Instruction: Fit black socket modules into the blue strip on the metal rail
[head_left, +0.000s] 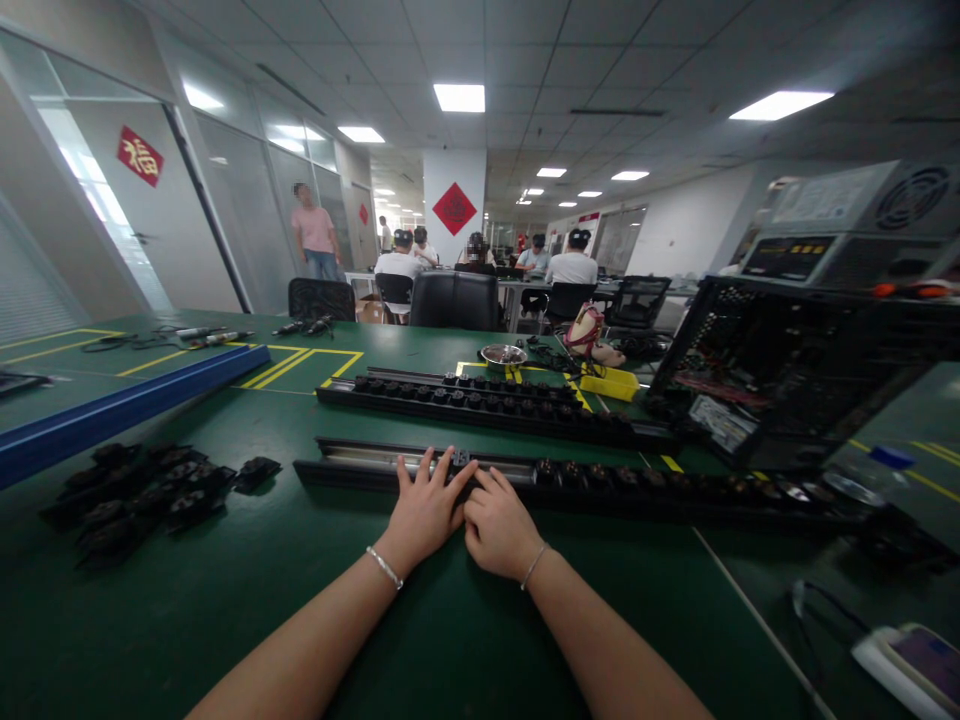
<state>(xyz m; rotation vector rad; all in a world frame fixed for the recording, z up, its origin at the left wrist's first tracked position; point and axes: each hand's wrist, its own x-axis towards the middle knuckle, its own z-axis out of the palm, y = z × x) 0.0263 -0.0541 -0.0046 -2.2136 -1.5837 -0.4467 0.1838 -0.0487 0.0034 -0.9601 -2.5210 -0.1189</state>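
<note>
A long black metal rail [352,478] lies across the table in front of me, its silvery channel open at the left. My left hand [426,510] rests on it with fingers spread, the tips around a small black socket module [461,458] in the channel. Beside it, my right hand [496,520] reaches the same rail with the index finger forward and the other fingers curled. Whatever lies under the right fingers is hidden. Further right, several black socket modules [598,475] sit in a row in the rail.
A pile of loose black modules [150,495] lies at the left, before a blue rail [135,400]. Behind are more filled rails [480,405], a metal bowl [503,356] and a yellow tray [609,382]. An open computer case [787,370] stands right. People [574,262] sit at far tables.
</note>
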